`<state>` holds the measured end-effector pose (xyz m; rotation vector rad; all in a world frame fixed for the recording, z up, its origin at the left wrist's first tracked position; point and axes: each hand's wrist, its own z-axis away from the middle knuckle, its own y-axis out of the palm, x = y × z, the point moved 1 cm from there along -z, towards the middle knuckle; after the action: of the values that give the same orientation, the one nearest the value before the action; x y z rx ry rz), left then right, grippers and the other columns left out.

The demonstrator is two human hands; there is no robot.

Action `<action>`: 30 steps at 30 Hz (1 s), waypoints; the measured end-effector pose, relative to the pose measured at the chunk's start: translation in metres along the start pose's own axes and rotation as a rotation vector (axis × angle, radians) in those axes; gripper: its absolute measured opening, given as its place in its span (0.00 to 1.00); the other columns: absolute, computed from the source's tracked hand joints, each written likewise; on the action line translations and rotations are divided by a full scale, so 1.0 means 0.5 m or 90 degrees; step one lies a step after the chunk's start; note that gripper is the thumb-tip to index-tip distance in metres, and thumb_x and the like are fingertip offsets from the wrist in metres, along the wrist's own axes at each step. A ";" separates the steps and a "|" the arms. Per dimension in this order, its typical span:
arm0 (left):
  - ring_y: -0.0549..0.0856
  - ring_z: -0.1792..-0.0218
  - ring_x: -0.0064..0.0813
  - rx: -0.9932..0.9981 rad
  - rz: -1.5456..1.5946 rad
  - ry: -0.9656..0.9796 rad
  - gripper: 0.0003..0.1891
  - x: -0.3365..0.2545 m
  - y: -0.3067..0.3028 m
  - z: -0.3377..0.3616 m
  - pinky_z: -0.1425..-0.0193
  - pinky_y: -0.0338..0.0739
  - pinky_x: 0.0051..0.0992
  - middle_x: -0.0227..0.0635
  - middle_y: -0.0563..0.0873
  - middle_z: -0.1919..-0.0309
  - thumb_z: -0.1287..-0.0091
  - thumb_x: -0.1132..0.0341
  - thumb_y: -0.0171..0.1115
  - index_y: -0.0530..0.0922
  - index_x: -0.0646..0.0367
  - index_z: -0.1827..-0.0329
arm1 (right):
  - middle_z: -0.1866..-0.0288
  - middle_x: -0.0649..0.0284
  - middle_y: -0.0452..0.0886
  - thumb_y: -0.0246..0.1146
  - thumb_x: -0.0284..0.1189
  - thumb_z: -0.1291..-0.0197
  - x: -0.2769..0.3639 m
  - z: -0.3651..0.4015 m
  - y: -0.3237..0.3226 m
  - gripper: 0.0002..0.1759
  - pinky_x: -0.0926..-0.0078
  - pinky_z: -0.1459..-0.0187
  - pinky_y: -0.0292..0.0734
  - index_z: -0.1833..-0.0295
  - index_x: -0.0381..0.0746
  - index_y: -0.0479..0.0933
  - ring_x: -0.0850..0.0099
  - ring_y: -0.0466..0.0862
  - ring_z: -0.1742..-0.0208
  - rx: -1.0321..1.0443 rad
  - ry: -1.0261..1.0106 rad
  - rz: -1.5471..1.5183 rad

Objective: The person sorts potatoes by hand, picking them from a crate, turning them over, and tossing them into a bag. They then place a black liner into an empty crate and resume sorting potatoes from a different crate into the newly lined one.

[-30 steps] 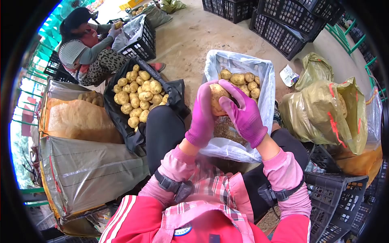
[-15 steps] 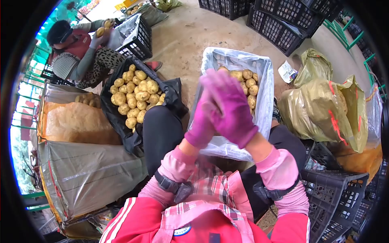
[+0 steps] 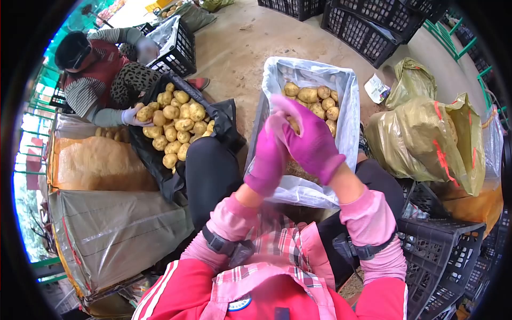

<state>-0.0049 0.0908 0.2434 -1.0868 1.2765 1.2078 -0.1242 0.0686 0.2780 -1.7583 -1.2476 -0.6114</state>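
Both my hands wear purple gloves and meet above the near part of a lined crate, with nothing visible held. My left hand (image 3: 266, 160) points upward with straight fingers, partly hidden behind the right. My right hand (image 3: 313, 140) lies across it, fingers stretched out toward the upper left, blurred at the tips. Beneath and beyond them is the crate with a white plastic liner (image 3: 349, 117), holding several potatoes (image 3: 308, 95). Left of my knee, a black-lined container (image 3: 226, 114) is heaped with potatoes (image 3: 184, 124).
A co-worker (image 3: 98, 80) sits at the left, one gloved hand on the heaped potatoes. Black crates (image 3: 360, 37) stack at the back right. Yellowish plastic bags (image 3: 410, 136) lie at my right, above a black crate (image 3: 437, 261). A grey plastic-covered bundle (image 3: 122, 229) stands at my left.
My hands have shifted against each other, the right tilting so a gap shows between them. The co-worker has lowered a hand onto the heaped potatoes, having held potatoes up before.
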 end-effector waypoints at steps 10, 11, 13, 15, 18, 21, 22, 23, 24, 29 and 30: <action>0.88 0.61 0.39 0.123 -0.011 0.034 0.31 -0.051 0.010 0.011 0.64 0.84 0.31 0.43 0.84 0.55 0.21 0.44 0.31 0.71 0.64 0.41 | 0.66 0.56 0.87 0.51 0.46 0.25 -0.012 -0.040 -0.060 0.24 0.81 0.60 0.81 0.50 0.35 0.80 0.72 0.87 0.66 -0.026 0.440 -0.339; 0.89 0.62 0.40 0.127 0.025 -0.001 0.33 -0.061 0.012 0.013 0.65 0.85 0.32 0.43 0.84 0.54 0.22 0.41 0.29 0.71 0.63 0.40 | 0.64 0.57 0.87 0.51 0.46 0.24 -0.008 -0.037 -0.065 0.25 0.81 0.59 0.80 0.48 0.34 0.80 0.73 0.87 0.64 -0.007 0.404 -0.329; 0.89 0.61 0.40 0.084 0.149 -0.023 0.33 -0.071 0.014 0.008 0.63 0.86 0.32 0.43 0.84 0.53 0.21 0.42 0.29 0.71 0.63 0.39 | 0.60 0.58 0.87 0.50 0.46 0.24 0.009 -0.028 -0.075 0.26 0.82 0.57 0.80 0.44 0.33 0.79 0.74 0.87 0.61 0.033 0.331 -0.314; 0.89 0.59 0.39 0.058 0.250 -0.053 0.31 -0.083 0.010 0.007 0.60 0.86 0.33 0.43 0.84 0.51 0.20 0.44 0.29 0.70 0.63 0.37 | 0.48 0.57 0.84 0.54 0.45 0.25 0.008 -0.027 -0.077 0.26 0.79 0.47 0.78 0.37 0.34 0.75 0.73 0.84 0.50 0.091 0.302 -0.356; 0.87 0.54 0.38 0.006 0.211 -0.012 0.24 -0.080 0.002 0.010 0.53 0.83 0.31 0.43 0.83 0.49 0.20 0.52 0.38 0.70 0.64 0.37 | 0.39 0.50 0.79 0.60 0.43 0.29 0.013 -0.002 -0.046 0.27 0.70 0.39 0.73 0.34 0.34 0.72 0.63 0.81 0.39 0.079 0.115 -0.322; 0.84 0.49 0.37 -0.090 -0.080 0.167 0.18 -0.043 0.006 0.009 0.46 0.78 0.29 0.44 0.82 0.49 0.23 0.61 0.49 0.70 0.64 0.38 | 0.40 0.47 0.79 0.61 0.41 0.30 0.008 0.016 -0.009 0.25 0.67 0.41 0.75 0.37 0.35 0.73 0.57 0.82 0.40 0.063 0.060 -0.047; 0.83 0.48 0.37 -0.120 -0.219 0.245 0.17 -0.027 0.005 0.011 0.44 0.76 0.29 0.44 0.81 0.49 0.23 0.62 0.49 0.70 0.63 0.38 | 0.49 0.48 0.83 0.61 0.39 0.31 0.006 0.017 -0.003 0.20 0.67 0.46 0.77 0.42 0.35 0.77 0.53 0.85 0.48 0.015 0.054 -0.026; 0.82 0.47 0.37 -0.146 -0.354 0.326 0.16 -0.029 0.011 0.011 0.42 0.74 0.30 0.44 0.81 0.50 0.24 0.64 0.49 0.70 0.62 0.38 | 0.53 0.49 0.84 0.60 0.39 0.30 0.008 0.015 -0.005 0.19 0.67 0.48 0.78 0.45 0.35 0.78 0.54 0.86 0.50 0.009 0.086 -0.056; 0.80 0.46 0.42 -0.121 -0.301 0.255 0.18 -0.029 0.012 0.011 0.41 0.73 0.33 0.47 0.79 0.51 0.31 0.71 0.55 0.70 0.62 0.39 | 0.56 0.50 0.85 0.60 0.39 0.29 0.011 0.010 -0.010 0.18 0.67 0.49 0.78 0.47 0.35 0.80 0.55 0.87 0.53 0.003 0.115 -0.084; 0.83 0.48 0.31 -0.020 -0.108 0.213 0.15 -0.042 0.002 0.001 0.43 0.80 0.28 0.42 0.82 0.48 0.25 0.70 0.51 0.70 0.66 0.38 | 0.64 0.56 0.87 0.51 0.40 0.24 0.011 -0.026 -0.044 0.22 0.72 0.57 0.79 0.57 0.33 0.83 0.68 0.87 0.64 -0.042 0.270 -0.187; 0.83 0.47 0.31 0.019 0.010 0.161 0.16 -0.051 0.004 0.001 0.44 0.81 0.28 0.42 0.82 0.48 0.23 0.68 0.48 0.70 0.66 0.37 | 0.64 0.59 0.87 0.50 0.42 0.24 0.005 -0.028 -0.048 0.24 0.75 0.56 0.78 0.57 0.33 0.83 0.72 0.85 0.65 -0.033 0.322 -0.219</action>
<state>-0.0052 0.0904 0.2692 -1.2399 1.4924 1.0839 -0.1442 0.0608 0.2960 -1.3137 -1.1771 -1.2111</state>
